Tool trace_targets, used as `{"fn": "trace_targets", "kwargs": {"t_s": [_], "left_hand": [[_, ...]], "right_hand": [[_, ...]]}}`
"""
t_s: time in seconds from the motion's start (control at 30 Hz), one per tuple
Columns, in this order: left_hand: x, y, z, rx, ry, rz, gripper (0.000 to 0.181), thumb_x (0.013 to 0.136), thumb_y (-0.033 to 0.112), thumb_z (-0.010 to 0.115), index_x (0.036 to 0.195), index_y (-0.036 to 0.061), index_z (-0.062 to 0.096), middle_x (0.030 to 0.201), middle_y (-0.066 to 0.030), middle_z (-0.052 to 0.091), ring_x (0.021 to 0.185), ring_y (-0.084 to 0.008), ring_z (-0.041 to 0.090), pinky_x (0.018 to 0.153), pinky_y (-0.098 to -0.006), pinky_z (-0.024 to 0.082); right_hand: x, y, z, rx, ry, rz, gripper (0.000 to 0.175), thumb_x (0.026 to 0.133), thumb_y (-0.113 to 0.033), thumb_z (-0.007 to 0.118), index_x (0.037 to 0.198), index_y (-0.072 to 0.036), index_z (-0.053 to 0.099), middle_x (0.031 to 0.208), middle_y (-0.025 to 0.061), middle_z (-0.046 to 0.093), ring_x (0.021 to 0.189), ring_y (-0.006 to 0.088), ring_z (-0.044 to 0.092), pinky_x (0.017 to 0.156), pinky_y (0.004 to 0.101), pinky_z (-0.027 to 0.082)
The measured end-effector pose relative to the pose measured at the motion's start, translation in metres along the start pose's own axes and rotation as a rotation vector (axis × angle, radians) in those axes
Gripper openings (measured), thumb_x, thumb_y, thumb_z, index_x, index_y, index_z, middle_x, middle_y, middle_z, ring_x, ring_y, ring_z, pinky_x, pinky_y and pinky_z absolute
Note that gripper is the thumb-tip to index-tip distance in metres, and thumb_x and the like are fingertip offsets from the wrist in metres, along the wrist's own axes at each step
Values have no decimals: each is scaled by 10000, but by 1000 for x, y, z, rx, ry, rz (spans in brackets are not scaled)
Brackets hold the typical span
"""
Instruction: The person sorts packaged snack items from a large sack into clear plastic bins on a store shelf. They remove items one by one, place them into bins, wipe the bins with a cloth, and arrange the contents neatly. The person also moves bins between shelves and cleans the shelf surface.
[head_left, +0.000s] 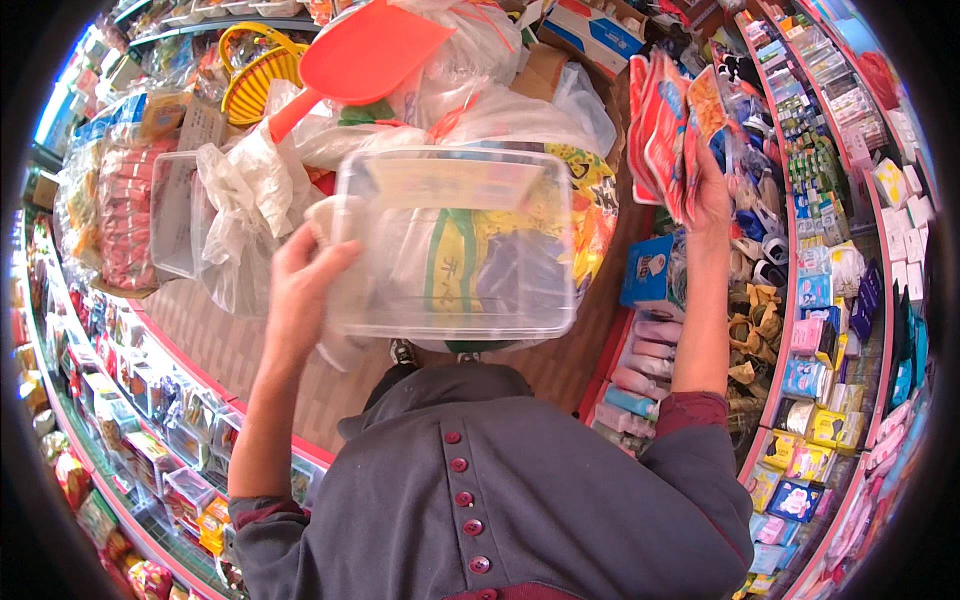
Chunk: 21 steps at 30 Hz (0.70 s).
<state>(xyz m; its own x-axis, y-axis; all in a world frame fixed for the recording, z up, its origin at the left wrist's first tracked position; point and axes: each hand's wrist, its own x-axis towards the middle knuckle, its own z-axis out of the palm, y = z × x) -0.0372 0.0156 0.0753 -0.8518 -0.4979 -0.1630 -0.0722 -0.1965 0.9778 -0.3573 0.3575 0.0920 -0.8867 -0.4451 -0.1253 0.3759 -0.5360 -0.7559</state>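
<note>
My left hand (311, 262) is at the left end of a clear plastic bin (450, 322), with a whitish cloth (341, 217) between its thumb and fingers; motion blur hides whether it also grips the bin. Through the bin a label and yellow, green and dark bags show. My right hand (705, 191) holds up several red snack packets (667, 142) to the right of the bin. Beyond the bin, a red plastic scoop (367, 52) lies on white plastic bags (480, 112). Another clear bin (172, 217) is at the left, beside a crumpled white bag (259, 180).
Shelves of packaged goods (817, 285) curve along the right, and more stocked shelves (135, 405) run along the left. A yellow basket (262, 75) and an open cardboard box (592, 34) are at the back. A blue box (649, 270) sits below my right hand. Wooden-look floor (225, 330) shows between the shelves.
</note>
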Motion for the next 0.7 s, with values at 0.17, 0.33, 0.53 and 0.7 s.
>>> {"fn": "trace_targets", "kwargs": {"t_s": [0.17,0.33,0.53,0.7], "left_hand": [[25,-13,65,23,-112,66,353,848,201,673,1113,-29,642,961,-57,677,841,-108,619,748,-269,498],[40,-40,97,323,-36,112,480,796,397,728,955,-46,637,880,-154,667,808,-208,639,747,-370,495],[35,-32,89,532,30,185,483,805,453,727,829,-14,607,827,-140,623,817,-222,608,755,-376,477],[37,6,27,309,143,115,299,840,315,721,837,29,634,778,-20,624,745,-65,554,652,-263,481]], "right_hand": [[15,-28,16,78,-93,-28,321,959,-153,586,1253,-26,558,1118,142,685,996,244,678,926,444,543],[29,-21,41,121,-266,69,350,947,-107,589,1280,-10,542,1196,173,648,1040,273,667,920,453,564],[55,9,84,2,-307,177,368,918,-67,617,1260,36,529,1144,182,653,999,267,678,876,437,590],[97,31,128,-128,-290,220,355,889,-60,669,1203,54,550,1118,175,663,960,256,686,848,411,601]]}}
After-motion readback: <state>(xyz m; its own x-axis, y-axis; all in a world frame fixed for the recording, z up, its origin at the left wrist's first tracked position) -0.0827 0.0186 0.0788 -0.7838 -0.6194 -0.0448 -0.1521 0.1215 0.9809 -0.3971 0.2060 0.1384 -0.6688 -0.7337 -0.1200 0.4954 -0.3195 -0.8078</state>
